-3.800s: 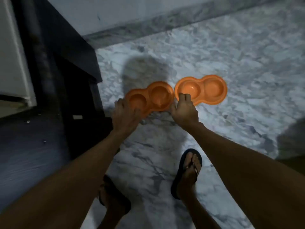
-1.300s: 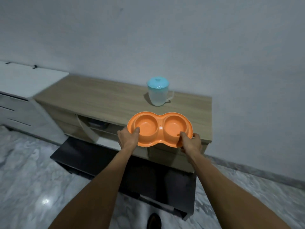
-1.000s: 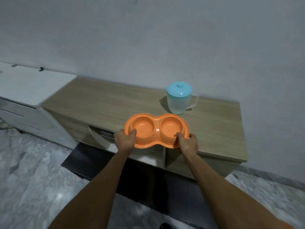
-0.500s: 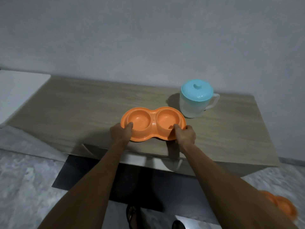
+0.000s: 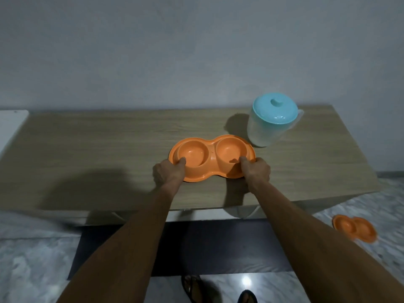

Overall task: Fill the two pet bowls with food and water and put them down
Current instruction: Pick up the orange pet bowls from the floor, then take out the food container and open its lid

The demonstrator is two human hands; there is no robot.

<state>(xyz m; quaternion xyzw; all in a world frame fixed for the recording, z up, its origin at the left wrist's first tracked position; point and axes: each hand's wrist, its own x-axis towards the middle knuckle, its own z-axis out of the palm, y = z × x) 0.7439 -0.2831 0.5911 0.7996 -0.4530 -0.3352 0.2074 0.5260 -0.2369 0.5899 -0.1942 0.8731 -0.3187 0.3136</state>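
Observation:
An orange double pet bowl (image 5: 211, 155) with two round empty wells rests on the wooden cabinet top (image 5: 109, 145). My left hand (image 5: 168, 173) grips its left end, thumb hooked into the left well. My right hand (image 5: 255, 171) grips the right end, thumb over the rim of the right well. A translucent jug with a light blue lid (image 5: 271, 123) stands just behind and to the right of the bowl. A second orange double bowl (image 5: 354, 230) lies on the marble floor at the right.
A grey wall rises close behind the cabinet. A white unit (image 5: 11, 125) adjoins the cabinet on the left. A dark lower shelf (image 5: 207, 248) juts out below the top, and my sandalled feet (image 5: 196, 287) stand on the marble floor in front.
I lifted one orange bowl off the floor, carried it over the cabinet and lowered it onto the wooden top near the jug. Both hands keep their grip on its ends.

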